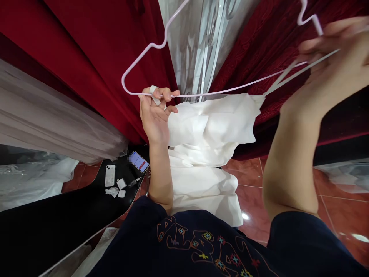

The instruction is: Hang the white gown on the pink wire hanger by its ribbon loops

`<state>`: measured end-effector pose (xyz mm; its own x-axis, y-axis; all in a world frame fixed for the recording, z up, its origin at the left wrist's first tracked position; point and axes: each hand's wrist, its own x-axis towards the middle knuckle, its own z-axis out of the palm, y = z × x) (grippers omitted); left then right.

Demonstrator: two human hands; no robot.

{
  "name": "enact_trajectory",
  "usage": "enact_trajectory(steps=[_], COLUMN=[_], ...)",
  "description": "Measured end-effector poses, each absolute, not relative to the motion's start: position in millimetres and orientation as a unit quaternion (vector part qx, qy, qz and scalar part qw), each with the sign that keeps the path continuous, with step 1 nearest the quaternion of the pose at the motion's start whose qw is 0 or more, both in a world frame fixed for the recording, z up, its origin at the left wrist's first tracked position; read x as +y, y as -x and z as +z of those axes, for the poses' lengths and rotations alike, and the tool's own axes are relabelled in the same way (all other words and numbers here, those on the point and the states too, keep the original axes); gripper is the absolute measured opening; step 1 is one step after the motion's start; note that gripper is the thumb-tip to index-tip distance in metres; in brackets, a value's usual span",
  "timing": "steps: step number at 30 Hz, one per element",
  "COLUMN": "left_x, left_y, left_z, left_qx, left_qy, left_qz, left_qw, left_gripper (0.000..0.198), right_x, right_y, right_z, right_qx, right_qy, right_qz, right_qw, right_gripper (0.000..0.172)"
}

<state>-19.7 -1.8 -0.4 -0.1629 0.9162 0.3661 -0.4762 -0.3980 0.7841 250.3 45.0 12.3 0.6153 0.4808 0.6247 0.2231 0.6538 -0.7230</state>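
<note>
A pale pink hanger (233, 89) spans the upper part of the view, its top running out of frame. My left hand (157, 111) is closed on its lower bar near the left corner, with a white strap (154, 94) across the fingers. My right hand (331, 65), partly blurred, is closed at the hanger's right end, on a thin white strap (285, 79) pulled taut from the garment. That white garment (213, 123) hangs below the bar between my hands, its folds reaching down to my lap. The right fingertips are partly hidden.
Red curtains (95, 50) and white drapes (184, 42) stand close ahead. On a black surface (72, 207) at left lie a lit phone (140, 161), a white phone (110, 176), a charger (121, 184) and a small white case (121, 194). The floor (250, 200) is red tile.
</note>
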Motion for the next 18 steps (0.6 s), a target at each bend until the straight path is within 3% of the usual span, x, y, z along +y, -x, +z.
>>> enact_trajectory(steps=[2, 8, 15, 18], left_x=[-1, -4, -5, -7], left_y=[20, 20, 36, 45], left_z=[0, -1, -6, -5], left_qx=[0.263, 0.272, 0.24, 0.301], left_qy=[-0.431, -0.441, -0.47, -0.468], left_qz=[0.714, 0.708, 0.681, 0.712], left_qw=[0.485, 0.481, 0.508, 0.429], left_gripper=[0.035, 0.036, 0.029, 0.017], right_x=[29, 14, 16, 18], right_y=[-214, -175, -185, -189], right_z=[16, -5, -24, -23], right_qx=[-0.521, -0.724, -0.715, -0.712], right_qy=[0.367, 0.445, 0.487, 0.49], right_qz=[0.084, 0.111, -0.014, -0.008], right_qw=[0.766, 0.515, 0.502, 0.503], right_gripper=[0.022, 0.04, 0.042, 0.044])
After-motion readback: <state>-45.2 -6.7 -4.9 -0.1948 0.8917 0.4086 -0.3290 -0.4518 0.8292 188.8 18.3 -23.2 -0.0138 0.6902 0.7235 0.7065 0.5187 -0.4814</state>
